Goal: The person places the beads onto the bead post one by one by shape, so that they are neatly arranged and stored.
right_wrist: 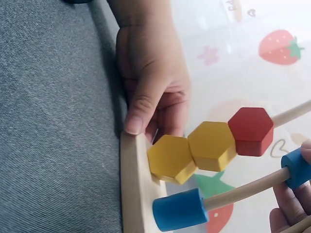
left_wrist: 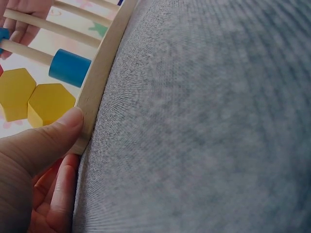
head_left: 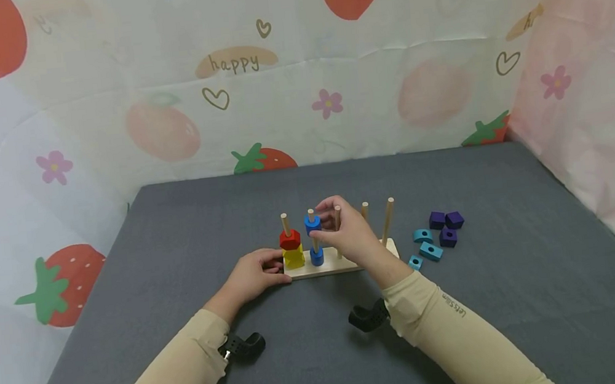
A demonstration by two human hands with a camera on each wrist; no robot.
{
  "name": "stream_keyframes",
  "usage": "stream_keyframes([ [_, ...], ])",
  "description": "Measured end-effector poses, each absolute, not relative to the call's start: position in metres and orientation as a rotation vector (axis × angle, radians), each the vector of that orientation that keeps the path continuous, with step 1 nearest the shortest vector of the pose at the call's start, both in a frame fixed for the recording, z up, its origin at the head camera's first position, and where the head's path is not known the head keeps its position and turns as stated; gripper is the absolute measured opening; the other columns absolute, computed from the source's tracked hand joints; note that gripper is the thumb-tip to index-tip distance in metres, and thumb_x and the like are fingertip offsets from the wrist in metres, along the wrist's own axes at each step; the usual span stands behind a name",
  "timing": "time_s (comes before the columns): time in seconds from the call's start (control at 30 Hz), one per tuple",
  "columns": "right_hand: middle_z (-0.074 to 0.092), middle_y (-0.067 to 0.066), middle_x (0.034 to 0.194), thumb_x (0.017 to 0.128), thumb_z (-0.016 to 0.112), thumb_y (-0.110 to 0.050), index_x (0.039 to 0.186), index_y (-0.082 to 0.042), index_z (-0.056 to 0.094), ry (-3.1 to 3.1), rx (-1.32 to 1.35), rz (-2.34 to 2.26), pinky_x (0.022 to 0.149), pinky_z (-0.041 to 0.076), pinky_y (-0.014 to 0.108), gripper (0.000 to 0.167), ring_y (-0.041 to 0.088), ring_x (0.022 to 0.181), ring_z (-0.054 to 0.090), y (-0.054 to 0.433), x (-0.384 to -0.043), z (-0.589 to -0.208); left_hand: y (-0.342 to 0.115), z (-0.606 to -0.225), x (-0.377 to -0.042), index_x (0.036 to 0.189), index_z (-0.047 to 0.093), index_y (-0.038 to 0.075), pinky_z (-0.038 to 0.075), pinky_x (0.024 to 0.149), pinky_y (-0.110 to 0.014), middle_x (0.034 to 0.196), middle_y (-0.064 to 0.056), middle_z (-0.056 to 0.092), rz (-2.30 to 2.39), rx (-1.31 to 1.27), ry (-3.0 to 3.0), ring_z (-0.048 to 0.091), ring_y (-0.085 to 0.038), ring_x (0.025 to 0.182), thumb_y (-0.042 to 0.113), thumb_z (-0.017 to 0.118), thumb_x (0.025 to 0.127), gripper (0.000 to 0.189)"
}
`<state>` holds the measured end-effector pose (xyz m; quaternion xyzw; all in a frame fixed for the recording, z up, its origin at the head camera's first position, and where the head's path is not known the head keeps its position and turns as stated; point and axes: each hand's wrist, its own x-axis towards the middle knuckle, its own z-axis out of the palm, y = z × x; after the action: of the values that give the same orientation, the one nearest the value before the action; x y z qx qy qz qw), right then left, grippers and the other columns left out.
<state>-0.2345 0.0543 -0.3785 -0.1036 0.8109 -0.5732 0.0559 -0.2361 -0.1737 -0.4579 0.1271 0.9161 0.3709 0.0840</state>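
My left hand (head_left: 252,276) grips the left end of a wooden peg stand (head_left: 323,269), thumb on its front edge. On the first peg, two yellow hexagonal blocks (right_wrist: 212,145) sit below a red hexagonal block (head_left: 290,240). A blue cylinder (head_left: 317,256) rests at the bottom of the second peg. Near that peg's top, my right hand (head_left: 349,232) pinches another blue cylinder (head_left: 312,223), and the peg passes through it. In the right wrist view, the held blue cylinder (right_wrist: 295,167) stands well above the lower one. The remaining pegs (head_left: 388,221) carry no blocks.
Right of the stand lie three purple blocks (head_left: 437,220) and three light blue blocks (head_left: 431,251) with holes, loose on the grey cloth-covered table (head_left: 312,352). A printed curtain (head_left: 368,124) hangs behind the table and along its sides.
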Motion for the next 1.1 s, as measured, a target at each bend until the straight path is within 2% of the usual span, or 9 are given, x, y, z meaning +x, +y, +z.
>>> stream_keyframes([
  [0.2, 0.059, 0.007, 0.099, 0.082, 0.07, -0.016, 0.102, -0.009, 0.051, 2.499, -0.275, -1.699, 0.082, 0.048, 0.034, 0.029, 0.018, 0.093, 0.058, 0.054, -0.234, -0.386, -0.174, -0.459, -0.236, 0.12, 0.062, 0.018, 0.047, 0.081, -0.033, 0.102, 0.002, 0.06, 1.104, 0.362, 2.732, 0.052, -0.013, 0.084, 0.036, 0.078, 0.071, 0.055],
  [0.67, 0.059, 0.007, 0.096, 0.079, 0.072, -0.012, 0.1, -0.007, 0.054, 2.462, -0.212, -1.736, 0.081, 0.046, 0.036, 0.029, 0.02, 0.09, 0.056, 0.052, -0.235, -0.413, -0.174, -0.459, -0.237, 0.119, 0.062, 0.017, 0.047, 0.081, -0.033, 0.105, 0.002, 0.06, 1.114, 0.374, 2.731, 0.053, -0.012, 0.086, 0.036, 0.078, 0.07, 0.055],
  [1.1, 0.06, 0.006, 0.098, 0.078, 0.073, -0.011, 0.098, -0.01, 0.055, 2.438, -0.152, -1.734, 0.088, 0.044, 0.041, 0.028, 0.022, 0.099, 0.057, 0.051, -0.234, -0.431, -0.175, -0.459, -0.237, 0.12, 0.061, 0.016, 0.047, 0.082, -0.033, 0.108, 0.001, 0.06, 1.121, 0.38, 2.727, 0.054, -0.012, 0.087, 0.037, 0.078, 0.069, 0.057],
])
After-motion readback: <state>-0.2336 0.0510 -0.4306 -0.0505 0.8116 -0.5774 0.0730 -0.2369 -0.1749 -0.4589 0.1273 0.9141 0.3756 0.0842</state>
